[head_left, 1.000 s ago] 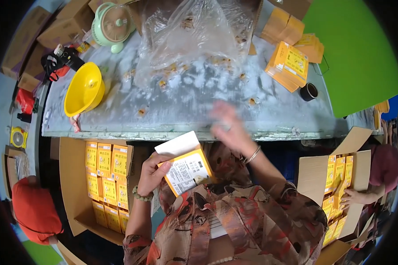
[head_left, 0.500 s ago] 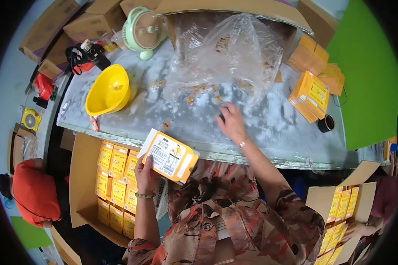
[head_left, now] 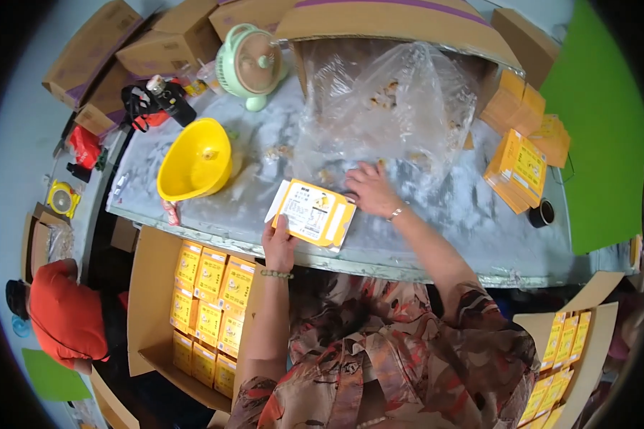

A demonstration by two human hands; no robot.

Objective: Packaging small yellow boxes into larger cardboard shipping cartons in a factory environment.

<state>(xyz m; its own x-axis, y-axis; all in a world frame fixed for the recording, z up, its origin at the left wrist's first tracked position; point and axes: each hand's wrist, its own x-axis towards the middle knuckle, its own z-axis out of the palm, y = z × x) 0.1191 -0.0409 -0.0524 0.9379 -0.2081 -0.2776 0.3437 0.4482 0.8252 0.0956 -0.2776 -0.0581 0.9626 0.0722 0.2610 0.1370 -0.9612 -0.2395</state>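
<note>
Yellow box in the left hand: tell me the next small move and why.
Probably bring the right hand with a small packet to the open end of the yellow box. The left hand holds the box over the table's near edge with its white flap open, while the right hand rests among small packets beside the clear plastic bag.

Table (head_left: 479, 236): long, grey-white top, worn near edge
Floor (head_left: 28, 121): pale grey at left
Mat (head_left: 601, 136): green sheet at right
Boxes (head_left: 172, 43): brown cartons stacked behind table
Light: bright, even
</note>
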